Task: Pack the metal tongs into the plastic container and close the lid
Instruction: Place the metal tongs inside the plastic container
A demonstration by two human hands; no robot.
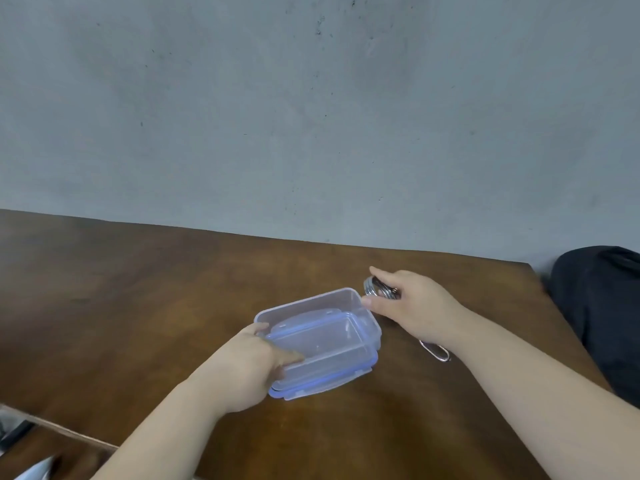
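A clear plastic container (322,306) with a blue-trimmed lid (332,372) rests on the brown wooden table (138,306); the lid appears to lie under or against its near side. My left hand (252,362) grips the container's near-left corner, thumb inside the rim. My right hand (412,306) is closed around the metal tongs (375,289) just right of the container. The tongs' round head pokes out past my fingers, and their wire loop end (437,351) shows below my wrist. The container looks empty.
A grey wall rises behind the table. A dark cloth-like object (602,313) lies past the table's right edge. At the bottom left sit a lower wooden surface and some blurred pale and dark items (20,445).
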